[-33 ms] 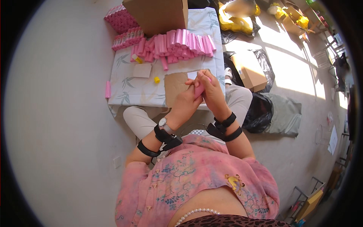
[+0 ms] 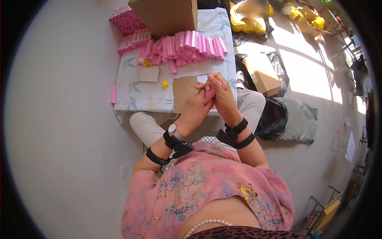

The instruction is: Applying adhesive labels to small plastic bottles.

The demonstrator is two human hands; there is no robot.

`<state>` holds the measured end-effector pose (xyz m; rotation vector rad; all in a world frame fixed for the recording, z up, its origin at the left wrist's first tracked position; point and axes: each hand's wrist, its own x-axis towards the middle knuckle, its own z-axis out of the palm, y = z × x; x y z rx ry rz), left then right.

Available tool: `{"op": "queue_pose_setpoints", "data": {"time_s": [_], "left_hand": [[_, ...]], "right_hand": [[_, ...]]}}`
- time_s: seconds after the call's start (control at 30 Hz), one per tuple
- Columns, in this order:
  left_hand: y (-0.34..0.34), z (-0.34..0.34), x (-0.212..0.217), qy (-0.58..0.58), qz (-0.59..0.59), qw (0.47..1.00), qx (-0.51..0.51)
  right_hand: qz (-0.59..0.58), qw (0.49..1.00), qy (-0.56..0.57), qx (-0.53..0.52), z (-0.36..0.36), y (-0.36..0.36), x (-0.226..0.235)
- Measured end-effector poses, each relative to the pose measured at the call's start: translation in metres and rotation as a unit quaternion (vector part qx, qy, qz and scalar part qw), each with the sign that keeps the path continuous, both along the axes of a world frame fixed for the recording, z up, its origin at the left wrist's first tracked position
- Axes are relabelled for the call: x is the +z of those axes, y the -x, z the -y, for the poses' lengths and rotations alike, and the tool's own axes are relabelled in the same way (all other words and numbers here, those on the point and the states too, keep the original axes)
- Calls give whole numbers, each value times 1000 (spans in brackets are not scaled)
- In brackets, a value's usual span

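Note:
Between my hands, above the near right part of the table, is a pink paper-like roll point(image 2: 209, 94). My left hand point(image 2: 195, 106) wraps its lower end, and my right hand point(image 2: 225, 98) closes round the upper end with the thumb pressed on top. Fingers hide much of the roll. Beneath them lies a brown cardboard sheet point(image 2: 184, 92) with a white slip point(image 2: 202, 79) on it, partly covered by my fingers. Left of the cardboard sits a small yellow cap point(image 2: 165, 84). Farther back, a yellow-and-white glue stick point(image 2: 144, 62) lies beside a square pale card point(image 2: 149, 74).
A heap of pink rolls point(image 2: 187, 46) spans the table's far part, before a tall cardboard box point(image 2: 165, 18). Bundled rolls point(image 2: 126, 22) stand far left; one roll point(image 2: 114, 94) is at the left edge. On the floor at right are a carton point(image 2: 262, 73) and black plastic point(image 2: 272, 119).

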<state>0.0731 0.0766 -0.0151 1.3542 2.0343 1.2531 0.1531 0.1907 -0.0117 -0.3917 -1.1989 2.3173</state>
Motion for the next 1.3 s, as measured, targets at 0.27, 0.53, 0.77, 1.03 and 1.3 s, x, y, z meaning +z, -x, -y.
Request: {"op": "queue_pose_setpoints", "data": {"time_s": [0.27,0.53,0.77,1.03,1.3], "left_hand": [[30,4,-12,166,522,810,-212],[1,-9,-44,1,-91,996,-19],[21,-5,-53,224,381,888,-124],[0,0,-30,151,189,969,-53],[-4,0,-71,127,222,966,-49]], "right_hand": [[-46,993,71,83,-6,-10,1],[-10,973,170,-154,1,8,-16],[-54,973,219,-53,-4,9,-30],[-15,969,206,-133,4,6,-32],[25,948,235,-213,11,9,-48]]}}
